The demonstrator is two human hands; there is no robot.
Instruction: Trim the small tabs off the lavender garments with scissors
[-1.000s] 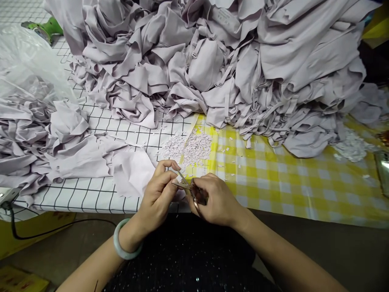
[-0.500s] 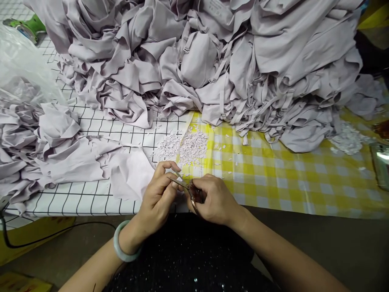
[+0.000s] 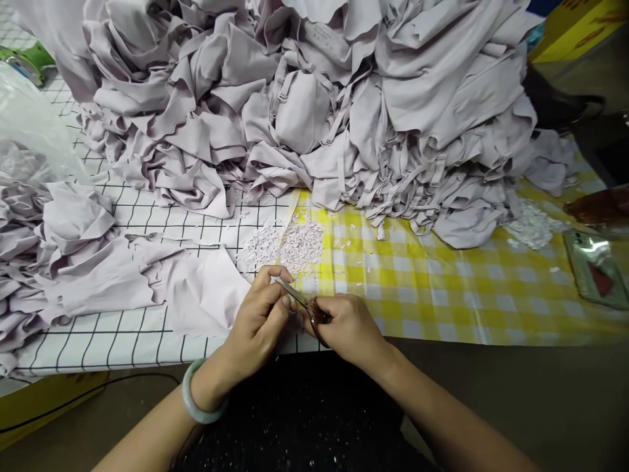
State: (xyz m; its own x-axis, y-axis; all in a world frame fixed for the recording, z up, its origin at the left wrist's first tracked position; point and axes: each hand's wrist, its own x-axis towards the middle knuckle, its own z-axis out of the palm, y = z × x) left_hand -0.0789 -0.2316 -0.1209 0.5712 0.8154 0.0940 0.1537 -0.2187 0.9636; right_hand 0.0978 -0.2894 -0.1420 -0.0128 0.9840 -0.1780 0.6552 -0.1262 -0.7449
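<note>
My right hand [image 3: 346, 328] is closed round the handles of small scissors [image 3: 295, 295], whose blades look closed and point up and left. The fingers of my left hand [image 3: 263, 314] are pinched together at the blades, over something too small to make out. Just beyond the hands lies a heap of tiny pale fabric snippets [image 3: 302, 242], across the seam of the two table covers. A flat piece of pale lilac fabric [image 3: 201, 288] lies beside my left hand, running into a crumpled pile [image 3: 78, 216] at the left.
A big mound of lilac garments with straps [image 3: 304, 111] fills the back of the table. A clear plastic bag [image 3: 34, 118] and a green tape dispenser [image 3: 32, 62] sit at the left. On the right are a phone [image 3: 594, 265] and white scraps [image 3: 533, 223] on the yellow checked cover [image 3: 442, 295].
The view has shifted, so more shows at the right. The scissor blades, apart before, have come together. Both hands stay close together at the table's front edge.
</note>
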